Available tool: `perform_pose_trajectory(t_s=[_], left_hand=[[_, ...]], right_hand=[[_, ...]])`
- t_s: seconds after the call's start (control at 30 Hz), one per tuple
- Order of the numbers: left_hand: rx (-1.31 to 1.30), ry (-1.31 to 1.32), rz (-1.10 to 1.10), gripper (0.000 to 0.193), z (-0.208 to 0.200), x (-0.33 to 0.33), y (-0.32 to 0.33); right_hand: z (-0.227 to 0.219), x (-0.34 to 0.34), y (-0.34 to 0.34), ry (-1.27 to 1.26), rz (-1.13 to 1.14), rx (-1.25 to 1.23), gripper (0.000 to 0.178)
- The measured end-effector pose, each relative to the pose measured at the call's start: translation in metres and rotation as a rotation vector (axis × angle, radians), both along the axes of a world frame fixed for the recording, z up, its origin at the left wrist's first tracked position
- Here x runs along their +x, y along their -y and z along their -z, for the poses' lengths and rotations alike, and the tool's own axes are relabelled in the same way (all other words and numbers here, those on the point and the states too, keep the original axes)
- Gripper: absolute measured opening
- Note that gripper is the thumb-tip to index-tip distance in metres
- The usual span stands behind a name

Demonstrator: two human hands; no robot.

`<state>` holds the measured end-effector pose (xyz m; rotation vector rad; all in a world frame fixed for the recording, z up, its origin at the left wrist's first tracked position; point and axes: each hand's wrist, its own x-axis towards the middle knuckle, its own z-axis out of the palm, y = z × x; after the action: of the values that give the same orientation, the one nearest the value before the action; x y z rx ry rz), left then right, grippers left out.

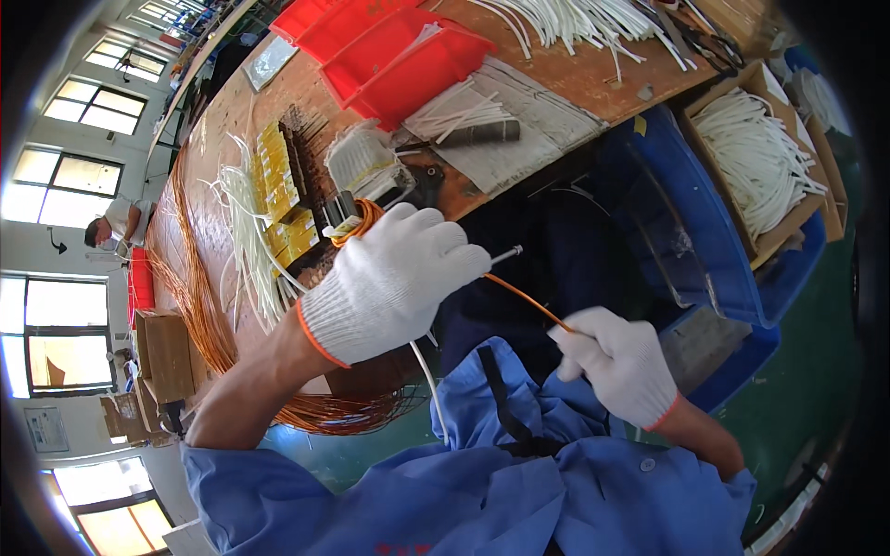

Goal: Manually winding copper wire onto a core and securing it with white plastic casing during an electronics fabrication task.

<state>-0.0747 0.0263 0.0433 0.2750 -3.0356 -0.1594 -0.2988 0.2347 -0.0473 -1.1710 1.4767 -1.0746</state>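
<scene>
Off the workbench's (593, 93) near edge, the left hand (399, 269) curls closed over a metal rod (505, 256) and the right hand (616, 361) pinches an orange-brown wire (528, 298) strung between them, which could kink or slip free if pulled unevenly. Right of the workbench, a cardboard box (781, 232) of white tubes (756, 157) rests over a blue tub (667, 218); red bins (431, 72) stand on the workbench, contents mostly hidden.

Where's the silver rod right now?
In the head view, the silver rod pokes out right of the left hand, just above the orange wire.
</scene>
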Motion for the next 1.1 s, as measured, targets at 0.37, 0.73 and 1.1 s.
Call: perform_pose_trajectory(t_s=[0.37, 0.73, 1.1], left_hand=[[-0.03, -0.306, -0.412, 0.057, -0.027, 0.041, 0.023], [0.795, -0.285, -0.902, 0.042, -0.017, 0.049, 0.025], [0.66, -0.224, -0.767, 0.032, -0.014, 0.051, 0.039]], right_hand=[[-0.041, 0.017, 0.06, 0.165, -0.121, 0.076, 0.019], [-0.054, 0.013, 0.046, 0.599, -0.089, 0.442, 0.024], [-0.068, 0.012, 0.056, 0.42, -0.117, 0.397, 0.033]])
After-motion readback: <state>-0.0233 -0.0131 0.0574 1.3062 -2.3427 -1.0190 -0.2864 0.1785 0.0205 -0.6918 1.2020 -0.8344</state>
